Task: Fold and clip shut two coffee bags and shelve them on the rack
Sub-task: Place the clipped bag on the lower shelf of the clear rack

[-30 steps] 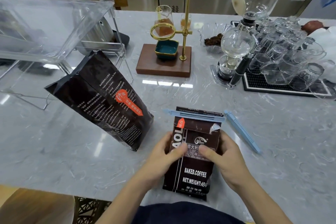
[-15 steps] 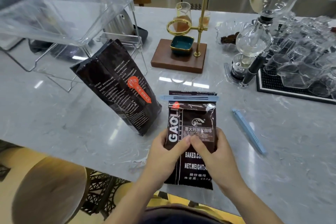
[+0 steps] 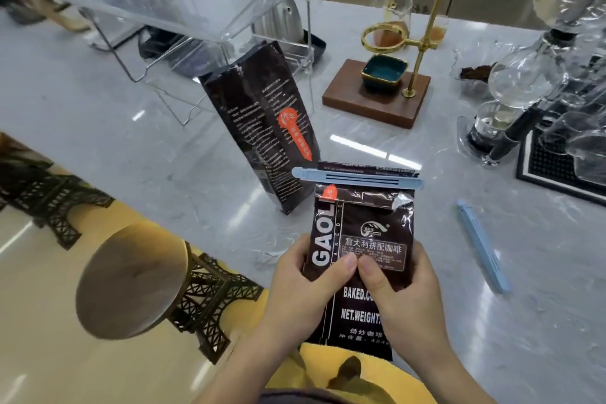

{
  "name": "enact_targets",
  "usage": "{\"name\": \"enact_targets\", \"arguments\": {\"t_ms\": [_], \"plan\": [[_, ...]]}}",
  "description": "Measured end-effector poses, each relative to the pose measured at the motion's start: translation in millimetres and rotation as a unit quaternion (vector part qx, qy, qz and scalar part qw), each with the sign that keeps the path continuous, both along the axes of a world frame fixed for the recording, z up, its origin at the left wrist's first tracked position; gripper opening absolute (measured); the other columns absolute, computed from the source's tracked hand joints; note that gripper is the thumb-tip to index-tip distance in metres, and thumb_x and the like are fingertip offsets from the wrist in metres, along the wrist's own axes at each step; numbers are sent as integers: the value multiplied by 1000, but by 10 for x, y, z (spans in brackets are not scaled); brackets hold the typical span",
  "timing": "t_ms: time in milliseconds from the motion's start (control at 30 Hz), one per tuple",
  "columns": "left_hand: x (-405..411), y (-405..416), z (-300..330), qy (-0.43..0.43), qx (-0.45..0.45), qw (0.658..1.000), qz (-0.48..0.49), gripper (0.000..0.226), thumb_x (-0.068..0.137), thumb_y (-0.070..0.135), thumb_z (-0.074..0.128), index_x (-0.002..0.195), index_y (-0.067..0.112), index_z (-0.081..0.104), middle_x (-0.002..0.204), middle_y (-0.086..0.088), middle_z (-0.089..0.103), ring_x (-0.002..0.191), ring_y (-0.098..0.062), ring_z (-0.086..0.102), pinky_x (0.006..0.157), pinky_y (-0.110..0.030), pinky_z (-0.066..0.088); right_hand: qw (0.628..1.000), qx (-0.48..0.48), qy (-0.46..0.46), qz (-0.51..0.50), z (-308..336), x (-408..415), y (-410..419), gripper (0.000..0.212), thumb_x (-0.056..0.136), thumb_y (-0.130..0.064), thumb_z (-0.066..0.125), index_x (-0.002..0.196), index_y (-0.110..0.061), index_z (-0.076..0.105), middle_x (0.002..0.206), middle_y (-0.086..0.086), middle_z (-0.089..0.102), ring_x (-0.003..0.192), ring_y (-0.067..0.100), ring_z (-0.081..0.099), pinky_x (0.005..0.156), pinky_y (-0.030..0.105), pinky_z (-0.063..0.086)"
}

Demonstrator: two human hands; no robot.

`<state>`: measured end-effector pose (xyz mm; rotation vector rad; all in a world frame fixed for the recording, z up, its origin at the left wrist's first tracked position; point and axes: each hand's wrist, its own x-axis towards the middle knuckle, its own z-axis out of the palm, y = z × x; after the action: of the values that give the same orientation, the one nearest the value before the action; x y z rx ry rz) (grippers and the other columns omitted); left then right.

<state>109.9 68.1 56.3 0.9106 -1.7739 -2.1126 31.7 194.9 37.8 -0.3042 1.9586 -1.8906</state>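
head view: both hands (image 3: 354, 295) grip clipped bag (image 3: 360, 239).

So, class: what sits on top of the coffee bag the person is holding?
A blue clip is clamped across the top of the held bag, with the bag's edge poking above. Both thumbs cover part of its label; its contents are hidden.

The coffee bag (image 3: 362, 239) I hold in both hands reads "GAOL" in white up its left edge, Chinese characters "意大利拼配咖啡" in a framed panel, then "BAKED.CO" and "NET.WEIGHT", each cut off by my right thumb. Print on the second bag (image 3: 262, 128) and its orange label is too small to read.
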Motion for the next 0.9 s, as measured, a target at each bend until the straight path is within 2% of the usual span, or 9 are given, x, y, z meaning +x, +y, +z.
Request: {"name": "enact_targets", "arguments": {"t_ms": [133, 200, 367, 433, 600, 667, 767, 900], "plan": [[151, -77, 96, 17, -21, 1000, 6, 30, 72, 41, 82, 99, 32, 73, 99, -3, 80, 87, -20, 78, 69, -29, 63, 1000, -17, 8, 11, 92, 111, -95, 49, 68, -52, 83, 108, -34, 59, 97, -23, 74, 84, -3, 72, 61, 7, 53], [231, -161, 141, 36, -25, 999, 11, 28, 75, 37, 82, 100, 29, 74, 99, -4, 80, 87, -20, 78, 68, -26, 61, 999, -25, 14, 14, 131, 176, -184, 51, 65, -51, 82, 107, -36, 59, 97, -22, 74, 85, -2, 72, 62, 8, 54], [407, -484, 167, 59, -44, 997, 13, 32, 74, 36, 82, 102, 24, 73, 99, -9, 79, 90, -26, 77, 73, -35, 63, 999, -42, 21, 23, 191, 352, -500, 50, 63, -50, 77, 107, -34, 60, 96, -19, 76, 84, 1, 74, 62, 9, 55], [463, -616, 172, 64, -50, 997, 6, 31, 75, 37, 82, 102, 23, 74, 98, -9, 79, 89, -26, 77, 72, -33, 62, 998, -46, 26, 22, 213, 420, -621, 50, 63, -49, 78, 107, -35, 60, 96, -16, 76, 84, 3, 74, 63, 11, 55], [673, -1266, 207, 92, -54, 994, -15, 27, 77, 34, 82, 102, 25, 75, 97, -8, 80, 88, -25, 78, 71, -30, 61, 998, -39, 53, 11, 258, 668, -1217, 48, 68, -33, 82, 110, -33, 58, 98, -16, 76, 86, 3, 75, 65, 9, 54], [749, -1600, 227, 96, -54, 994, -25, 27, 75, 36, 82, 100, 27, 75, 96, -7, 80, 87, -23, 78, 70, -28, 61, 997, -43, 59, 4, 295, 761, -1535, 53, 66, -37, 81, 113, -30, 58, 100, -16, 76, 87, 3, 74, 67, 9, 54], [823, -2046, 256, 96, -48, 994, -38, 33, 74, 40, 83, 101, 25, 75, 98, -9, 80, 89, -26, 77, 73, -33, 63, 997, -38, 62, -5, 339, 853, -1971, 60, 62, -45, 79, 116, -31, 57, 101, -18, 76, 89, 1, 74, 69, 8, 53], [860, -2682, 274, 100, -9, 994, -33, 36, 72, 39, 85, 102, 22, 76, 99, -11, 80, 90, -29, 78, 71, -32, 62, 996, -16, 88, -3, 356, 924, -2552, 61, 64, -39, 77, 121, -41, 55, 107, -23, 74, 96, -2, 71, 74, 7, 52]]}}
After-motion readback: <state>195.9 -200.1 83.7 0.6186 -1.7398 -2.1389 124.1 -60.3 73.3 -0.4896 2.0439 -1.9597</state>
